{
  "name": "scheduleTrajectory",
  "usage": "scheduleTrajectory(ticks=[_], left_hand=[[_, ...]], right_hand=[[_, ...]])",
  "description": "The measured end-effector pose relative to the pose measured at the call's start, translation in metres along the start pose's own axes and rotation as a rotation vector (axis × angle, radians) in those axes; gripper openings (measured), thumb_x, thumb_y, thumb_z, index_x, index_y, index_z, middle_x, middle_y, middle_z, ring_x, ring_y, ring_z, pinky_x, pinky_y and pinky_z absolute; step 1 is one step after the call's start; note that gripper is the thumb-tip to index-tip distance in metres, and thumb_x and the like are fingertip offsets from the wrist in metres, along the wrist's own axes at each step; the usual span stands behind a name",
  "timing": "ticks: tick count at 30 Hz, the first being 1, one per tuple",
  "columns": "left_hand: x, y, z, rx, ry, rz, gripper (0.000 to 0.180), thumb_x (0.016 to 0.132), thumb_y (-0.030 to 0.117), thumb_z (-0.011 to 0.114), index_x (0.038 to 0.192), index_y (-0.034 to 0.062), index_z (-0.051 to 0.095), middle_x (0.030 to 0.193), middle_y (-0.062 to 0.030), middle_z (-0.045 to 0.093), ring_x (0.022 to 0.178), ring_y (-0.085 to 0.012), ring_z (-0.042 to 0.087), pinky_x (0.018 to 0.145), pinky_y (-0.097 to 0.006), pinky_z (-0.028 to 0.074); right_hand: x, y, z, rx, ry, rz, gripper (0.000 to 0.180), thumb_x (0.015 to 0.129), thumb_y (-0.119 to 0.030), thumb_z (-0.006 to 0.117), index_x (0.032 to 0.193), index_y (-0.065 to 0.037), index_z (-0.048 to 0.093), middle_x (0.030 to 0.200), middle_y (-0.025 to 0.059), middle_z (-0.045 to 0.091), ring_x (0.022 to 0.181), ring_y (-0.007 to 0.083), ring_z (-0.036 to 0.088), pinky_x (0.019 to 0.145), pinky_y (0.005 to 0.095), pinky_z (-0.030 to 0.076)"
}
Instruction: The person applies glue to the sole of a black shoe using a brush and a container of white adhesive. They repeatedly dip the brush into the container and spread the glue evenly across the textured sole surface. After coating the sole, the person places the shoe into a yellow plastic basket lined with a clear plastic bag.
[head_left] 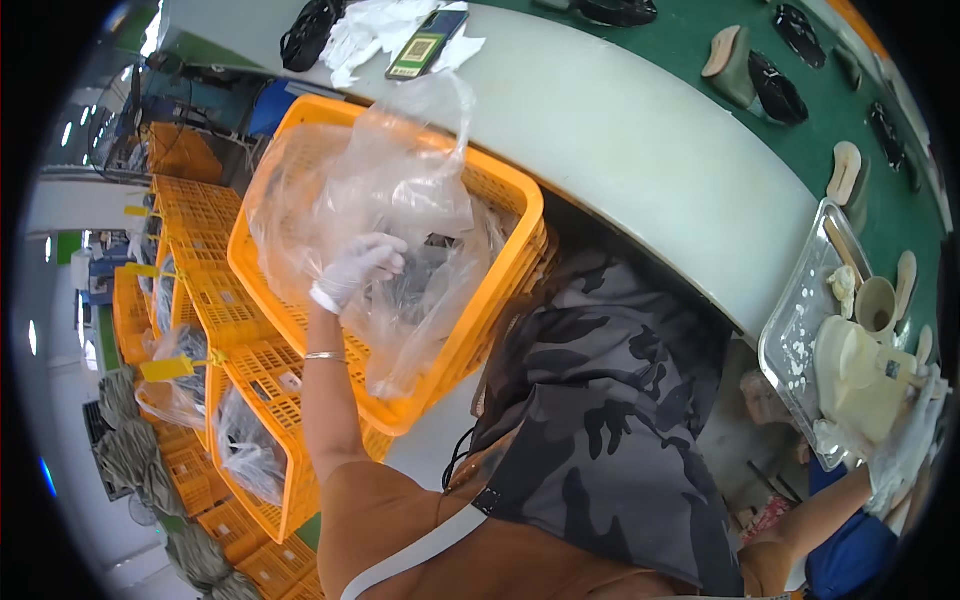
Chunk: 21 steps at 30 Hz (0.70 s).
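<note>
Your left hand (358, 268), in a white glove, reaches into the top orange crate (500, 200) and is closed on the clear plastic bag (400, 190) that lines it. The fingers pinch a fold of the film about midway down. The bag stands up above the crate rim, loose and crumpled, with dark pieces visible through it at the bottom; what they are I cannot tell. The grip on the film rather than on the contents looks meant to pull the bag open or lift it free.

Your right hand (905, 440), also gloved, is far off at the right edge, resting against a pale cream container (860, 380) that sits on a metal tray (790, 340). Whether it grips or merely touches, I cannot tell.

The crate sits tilted on a stack of like orange crates (240, 400), just beside the curved white worktop (650, 140). A green belt (700, 40) beyond carries shoe soles (722, 50) and dark shoe parts (778, 88). A phone (428, 42) lies on white cloth (370, 30) at the worktop edge.
</note>
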<state>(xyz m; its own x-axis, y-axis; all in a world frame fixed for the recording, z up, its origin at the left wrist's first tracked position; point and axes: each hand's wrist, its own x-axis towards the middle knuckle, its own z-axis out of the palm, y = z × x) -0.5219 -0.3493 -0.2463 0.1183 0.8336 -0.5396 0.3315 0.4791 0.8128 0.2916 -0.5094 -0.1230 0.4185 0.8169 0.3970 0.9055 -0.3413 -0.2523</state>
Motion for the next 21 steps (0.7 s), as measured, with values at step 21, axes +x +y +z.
scheduleTrajectory(ticks=[21], left_hand=[[0.024,-0.143,-0.065,1.252,0.414,-0.290,0.036,0.075,0.030,0.062,0.098,0.0033,0.060,0.090,-0.0162,0.064,0.083,-0.0298,0.061,0.075,-0.038,0.047]], right_hand=[[0.008,-0.034,0.005,0.619,0.083,0.441,0.033,0.090,-0.026,0.051,0.113,-0.003,0.054,0.101,0.0021,0.057,0.086,0.0086,0.049,0.076,0.0210,0.041]])
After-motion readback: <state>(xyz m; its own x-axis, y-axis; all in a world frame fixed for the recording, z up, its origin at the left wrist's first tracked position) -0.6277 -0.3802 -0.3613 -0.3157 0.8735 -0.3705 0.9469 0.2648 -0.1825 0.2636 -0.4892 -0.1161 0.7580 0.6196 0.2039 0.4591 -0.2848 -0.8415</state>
